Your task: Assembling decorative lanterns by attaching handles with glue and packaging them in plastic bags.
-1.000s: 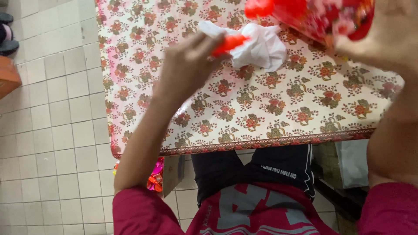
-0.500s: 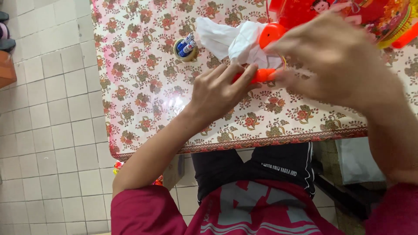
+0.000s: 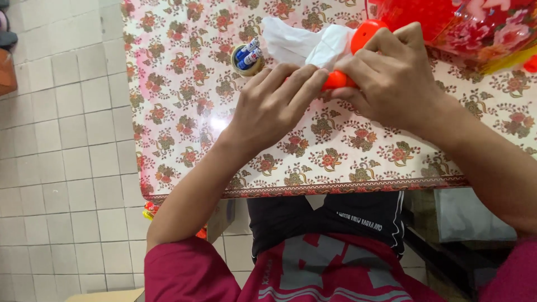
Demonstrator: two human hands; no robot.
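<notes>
Both hands are on one orange plastic piece (image 3: pixel 342 80) over the flowered tablecloth (image 3: pixel 184 128). My left hand (image 3: pixel 274 106) lies flat across it, fingers stretched out and pressing down, not curled round. My right hand (image 3: pixel 391 78) is closed on the orange piece from the other side, fingers wrapped over it. A rounded orange knob (image 3: pixel 366 33) sticks out just beyond the right fingertips; I cannot tell whether it is the same part or a second one.

White tissue (image 3: pixel 305 45) is bunched just past the left fingertips and touches the orange piece, partly tucked under both hands.

To do this step well, I judge: keep the right grip firm, hold the orange piece steady with the left fingers, and keep the tissue snug against the plastic so it does not slip out.

Other things: small round cup with blue-and-white tubes (image 3: pixel 247 56), just beside the left fingertips on the outer side, close enough to get knocked over. Red flowered plastic bag (image 3: pixel 458 25) sits right beyond the right knuckles and crowds that side. Below the wrists, the table edge, then my lap in dark shorts and a red shirt. Tiled floor (image 3: pixel 61 168) well off to the left.
</notes>
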